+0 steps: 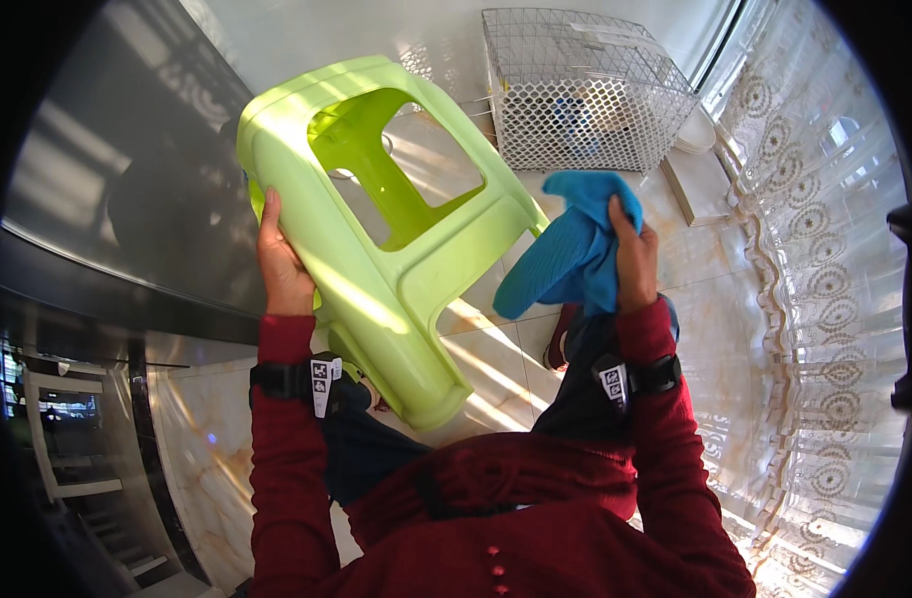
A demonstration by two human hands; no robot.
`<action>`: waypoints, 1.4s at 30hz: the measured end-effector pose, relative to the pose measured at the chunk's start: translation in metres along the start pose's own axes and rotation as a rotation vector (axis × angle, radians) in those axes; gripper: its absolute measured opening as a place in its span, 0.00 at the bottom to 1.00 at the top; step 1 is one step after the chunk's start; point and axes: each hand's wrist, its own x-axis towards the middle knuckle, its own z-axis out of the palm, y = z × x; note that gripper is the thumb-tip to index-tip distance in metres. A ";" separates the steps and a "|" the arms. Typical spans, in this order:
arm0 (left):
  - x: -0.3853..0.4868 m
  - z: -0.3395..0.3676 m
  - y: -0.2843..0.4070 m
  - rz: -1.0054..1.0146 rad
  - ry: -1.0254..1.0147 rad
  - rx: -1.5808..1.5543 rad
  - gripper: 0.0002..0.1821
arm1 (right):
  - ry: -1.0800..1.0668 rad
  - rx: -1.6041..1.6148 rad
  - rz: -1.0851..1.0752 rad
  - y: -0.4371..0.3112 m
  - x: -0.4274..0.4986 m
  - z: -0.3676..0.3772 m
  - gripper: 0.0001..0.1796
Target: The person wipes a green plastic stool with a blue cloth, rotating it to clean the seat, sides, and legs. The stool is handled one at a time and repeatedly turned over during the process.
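Note:
Tilted on its side before me is a light green plastic stool (351, 276), its legs towards my lap and an open cut-out facing up. My left hand (282, 258) grips its left edge, the thumb lying on the outer face and the other fingers hidden behind. A bunched blue cloth (568, 254) with a ribbed weave hangs from my right hand (635, 258), pinched under the thumb. The cloth is just right of the stool's lower leg rail; I cannot tell whether they touch.
A wire cage (575, 112) with white mesh stands at the back right, with things inside. Beside it are a stack of pale tiles (695, 183) and white dishes (697, 133). A lace curtain (815, 299) hangs on the right. A dark glossy panel (149, 149) rises at left.

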 end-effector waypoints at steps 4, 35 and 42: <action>-0.006 0.003 0.007 -0.011 0.041 0.032 0.22 | 0.023 -0.291 -0.125 -0.005 0.034 -0.003 0.19; 0.022 -0.023 -0.018 -0.150 0.072 -0.126 0.20 | -0.557 -0.633 -0.225 -0.010 0.019 0.099 0.13; 0.027 -0.026 -0.020 -0.150 0.036 -0.113 0.21 | -1.107 -0.902 -0.880 0.041 -0.037 0.119 0.28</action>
